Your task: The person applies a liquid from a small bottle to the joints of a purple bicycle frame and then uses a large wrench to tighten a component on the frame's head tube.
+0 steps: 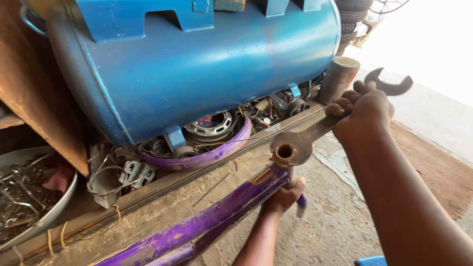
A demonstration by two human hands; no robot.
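Note:
My right hand [362, 113] is shut around the middle of a large rusty double-ended wrench [315, 133]. One wrench end sits over a rusty threaded tube [285, 153] at the top of a purple bicycle frame [212, 221]; the other open jaw [391, 81] sticks out past my fist. My left hand [285, 196] grips the frame just under that tube, from below. The frame runs down to the lower left across the concrete floor.
A big blue cylindrical tank [197, 64] fills the upper view. Under it lie a purple mudguard [207, 156], a wheel rim [212, 125] and wires. A metal bowl of scrap [29, 192] sits at left, a wooden post [337, 79] behind the wrench.

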